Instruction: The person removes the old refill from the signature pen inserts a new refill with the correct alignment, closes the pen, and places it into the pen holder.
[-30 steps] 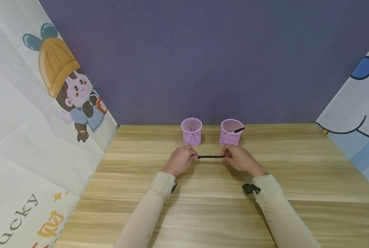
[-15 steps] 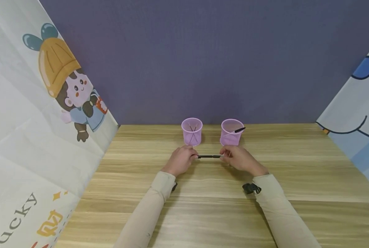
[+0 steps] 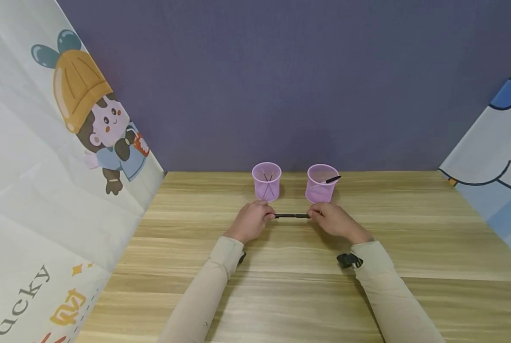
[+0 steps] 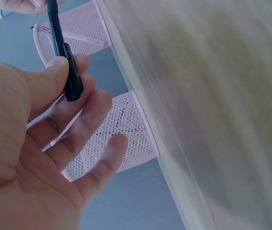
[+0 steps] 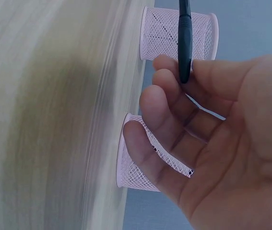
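A black pen (image 3: 291,216) lies level between both hands, over the wooden table. My left hand (image 3: 251,221) pinches its left end, the end with a clip, between thumb and index finger; the other fingers spread loosely in the left wrist view. At the opposite, smooth tapered end, my right hand (image 3: 334,220) holds the pen between thumb and fingertips, its remaining fingers loosely bent in the right wrist view. Just beyond the hands stand two pink mesh cups, the left cup (image 3: 267,183) with thin dark sticks crossed in it or showing through its mesh.
The right cup (image 3: 320,186) has a black-ended pen (image 3: 332,179) leaning out over its rim. Behind both cups rises a dark blue-grey panel (image 3: 255,85). Printed white sheets border the wooden table (image 3: 281,295) on the left and right.
The right hand's thumb and fingers have drawn together at the pen's right end, where a gap showed between them before. The left hand and both cups have hardly moved.
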Demonstrator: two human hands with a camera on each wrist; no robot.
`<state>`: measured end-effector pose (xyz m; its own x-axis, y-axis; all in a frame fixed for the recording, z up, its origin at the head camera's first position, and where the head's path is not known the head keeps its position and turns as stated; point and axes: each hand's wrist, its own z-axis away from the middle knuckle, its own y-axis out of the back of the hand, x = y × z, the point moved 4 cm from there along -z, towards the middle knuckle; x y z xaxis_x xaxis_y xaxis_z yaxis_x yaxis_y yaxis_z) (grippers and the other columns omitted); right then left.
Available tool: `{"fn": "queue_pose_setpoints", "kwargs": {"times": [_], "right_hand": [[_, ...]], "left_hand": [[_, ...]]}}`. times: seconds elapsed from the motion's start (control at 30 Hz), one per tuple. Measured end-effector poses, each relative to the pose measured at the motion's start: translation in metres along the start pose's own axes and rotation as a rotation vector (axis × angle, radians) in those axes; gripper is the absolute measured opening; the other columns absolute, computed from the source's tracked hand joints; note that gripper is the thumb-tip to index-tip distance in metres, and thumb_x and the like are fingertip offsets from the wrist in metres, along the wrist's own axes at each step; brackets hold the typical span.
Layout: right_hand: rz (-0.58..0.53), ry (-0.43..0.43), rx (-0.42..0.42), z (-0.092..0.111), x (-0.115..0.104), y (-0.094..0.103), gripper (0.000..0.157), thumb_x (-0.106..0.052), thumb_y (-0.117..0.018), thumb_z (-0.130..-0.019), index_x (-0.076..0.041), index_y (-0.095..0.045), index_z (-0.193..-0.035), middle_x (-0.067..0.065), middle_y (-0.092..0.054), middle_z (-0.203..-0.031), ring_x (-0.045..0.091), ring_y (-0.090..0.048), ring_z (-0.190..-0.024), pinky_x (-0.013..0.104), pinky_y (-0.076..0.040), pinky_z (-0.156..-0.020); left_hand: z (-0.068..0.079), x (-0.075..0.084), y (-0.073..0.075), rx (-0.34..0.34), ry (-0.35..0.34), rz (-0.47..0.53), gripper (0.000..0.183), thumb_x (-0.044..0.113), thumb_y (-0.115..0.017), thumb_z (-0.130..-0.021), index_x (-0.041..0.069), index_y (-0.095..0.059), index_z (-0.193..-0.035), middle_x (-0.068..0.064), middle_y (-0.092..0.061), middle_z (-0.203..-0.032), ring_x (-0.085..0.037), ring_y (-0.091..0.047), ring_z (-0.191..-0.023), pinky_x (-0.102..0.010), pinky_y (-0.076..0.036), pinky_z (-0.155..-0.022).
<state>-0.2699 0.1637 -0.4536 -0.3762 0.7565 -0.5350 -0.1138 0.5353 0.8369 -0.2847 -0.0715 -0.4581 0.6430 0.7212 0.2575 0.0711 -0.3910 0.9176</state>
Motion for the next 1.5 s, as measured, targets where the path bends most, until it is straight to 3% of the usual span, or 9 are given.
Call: {"fn": "queue_pose_setpoints", "kwargs": {"times": [0.47, 0.83, 1.5], "right_hand": [[-0.013, 0.011, 0.01, 0.005, -0.008, -0.002, 0.016, -0.012, -0.059, -0.102, -0.007, -0.073, -0.095, -0.002, -0.06, -0.073, 0.012, -0.05, -0.069, 0.032, -0.044, -0.068], [-0.009, 0.012, 0.025, 0.008, -0.011, -0.005, 0.011, -0.01, -0.062, -0.1, -0.007, -0.071, -0.096, 0.001, -0.068, -0.083, 0.013, -0.057, -0.077, 0.035, -0.051, -0.073], [-0.033, -0.004, 0.02, 0.013, -0.016, -0.01, 0.006, -0.007, -0.063, -0.098, -0.008, -0.068, -0.095, 0.001, -0.067, -0.083, 0.013, -0.06, -0.078, 0.031, -0.051, -0.071]], "left_hand": [[0.004, 0.0, 0.002, 0.018, -0.029, 0.01, 0.012, 0.019, -0.07, -0.097, 0.013, -0.08, -0.099, 0.003, -0.069, -0.091, -0.015, -0.068, -0.089, -0.034, -0.059, -0.083], [0.007, 0.0, 0.003, 0.004, -0.031, 0.015, 0.012, 0.019, -0.07, -0.097, 0.013, -0.08, -0.1, 0.003, -0.07, -0.092, -0.015, -0.068, -0.09, -0.034, -0.058, -0.085], [0.014, -0.001, 0.004, 0.014, -0.054, 0.016, 0.012, 0.019, -0.07, -0.097, 0.012, -0.08, -0.1, 0.003, -0.07, -0.093, -0.015, -0.069, -0.091, -0.034, -0.059, -0.086]]}}
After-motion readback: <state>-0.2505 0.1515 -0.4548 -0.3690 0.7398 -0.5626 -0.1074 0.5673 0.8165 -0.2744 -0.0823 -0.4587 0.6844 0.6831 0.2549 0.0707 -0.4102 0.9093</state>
